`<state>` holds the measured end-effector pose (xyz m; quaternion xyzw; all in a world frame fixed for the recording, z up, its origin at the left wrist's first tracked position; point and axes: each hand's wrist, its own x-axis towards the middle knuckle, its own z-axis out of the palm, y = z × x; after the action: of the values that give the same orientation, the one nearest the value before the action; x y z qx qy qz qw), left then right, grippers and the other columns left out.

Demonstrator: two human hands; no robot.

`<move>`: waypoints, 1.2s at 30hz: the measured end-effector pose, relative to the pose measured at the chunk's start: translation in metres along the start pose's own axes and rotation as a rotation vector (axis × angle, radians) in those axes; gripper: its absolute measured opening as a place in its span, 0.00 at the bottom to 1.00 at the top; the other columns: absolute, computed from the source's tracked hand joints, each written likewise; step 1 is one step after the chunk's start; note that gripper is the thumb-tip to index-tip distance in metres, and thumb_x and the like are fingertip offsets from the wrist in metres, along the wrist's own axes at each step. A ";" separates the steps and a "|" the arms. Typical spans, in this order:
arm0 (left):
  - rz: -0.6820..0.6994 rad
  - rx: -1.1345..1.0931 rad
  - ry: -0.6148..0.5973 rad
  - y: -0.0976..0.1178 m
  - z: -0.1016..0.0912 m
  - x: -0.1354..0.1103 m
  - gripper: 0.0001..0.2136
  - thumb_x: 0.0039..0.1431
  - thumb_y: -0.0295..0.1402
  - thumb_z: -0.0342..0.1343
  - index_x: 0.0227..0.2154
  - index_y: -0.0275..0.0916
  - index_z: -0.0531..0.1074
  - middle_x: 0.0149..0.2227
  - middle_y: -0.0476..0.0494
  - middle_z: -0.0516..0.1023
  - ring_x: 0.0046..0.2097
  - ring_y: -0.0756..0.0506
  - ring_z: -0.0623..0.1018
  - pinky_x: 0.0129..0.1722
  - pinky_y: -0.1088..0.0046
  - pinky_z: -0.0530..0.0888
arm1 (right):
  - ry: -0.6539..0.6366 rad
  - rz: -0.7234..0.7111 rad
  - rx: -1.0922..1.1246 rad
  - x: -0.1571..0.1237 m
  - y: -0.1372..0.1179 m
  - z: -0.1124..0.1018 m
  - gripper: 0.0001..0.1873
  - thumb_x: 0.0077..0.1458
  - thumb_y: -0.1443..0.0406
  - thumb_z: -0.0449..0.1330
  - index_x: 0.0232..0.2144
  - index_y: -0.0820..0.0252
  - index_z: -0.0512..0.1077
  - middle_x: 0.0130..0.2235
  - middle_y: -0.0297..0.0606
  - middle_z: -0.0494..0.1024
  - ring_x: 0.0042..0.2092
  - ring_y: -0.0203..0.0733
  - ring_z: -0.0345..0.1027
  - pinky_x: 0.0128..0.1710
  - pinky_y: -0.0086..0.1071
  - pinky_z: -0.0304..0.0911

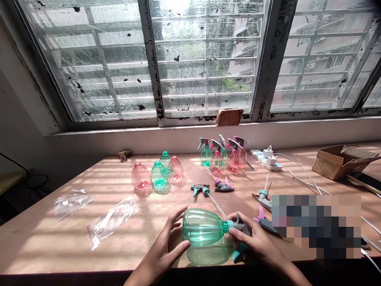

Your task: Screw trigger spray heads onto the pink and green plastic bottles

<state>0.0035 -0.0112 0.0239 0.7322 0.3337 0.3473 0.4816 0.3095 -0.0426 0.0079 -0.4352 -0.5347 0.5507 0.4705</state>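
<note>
A clear green spray bottle [202,227] lies on its side just above the table's front edge, its base to the left. My left hand [166,238] cups that base, thumb at the near side and fingertips at the far side. At the neck, my right hand [253,234] grips the teal collar of the grey and teal trigger head, partly hiding the head. Beyond the bottle rest a teal and grey trigger head [201,190] with a dip tube and a pink and grey trigger head [224,185]. More heads, including a teal-collared one [263,195], lie right of my right hand.
Headless green and pink bottles [160,176] stand back left; several bottles with heads [218,161] stand by the wall. Plastic bags [114,218] lie left. A power strip [266,161], cables and a cardboard box [336,163] are at right. A blurred patch hides the front right.
</note>
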 end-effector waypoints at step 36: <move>-0.072 -0.086 -0.015 -0.004 -0.003 -0.002 0.29 0.67 0.49 0.59 0.67 0.56 0.59 0.71 0.43 0.60 0.65 0.33 0.70 0.64 0.54 0.70 | 0.017 -0.001 0.027 -0.002 -0.005 0.005 0.27 0.51 0.44 0.69 0.42 0.56 0.71 0.26 0.30 0.75 0.29 0.41 0.70 0.29 0.31 0.65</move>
<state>-0.0004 -0.0104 0.0207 0.7011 0.3408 0.3382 0.5272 0.3055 -0.0454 0.0131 -0.4333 -0.5235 0.5539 0.4811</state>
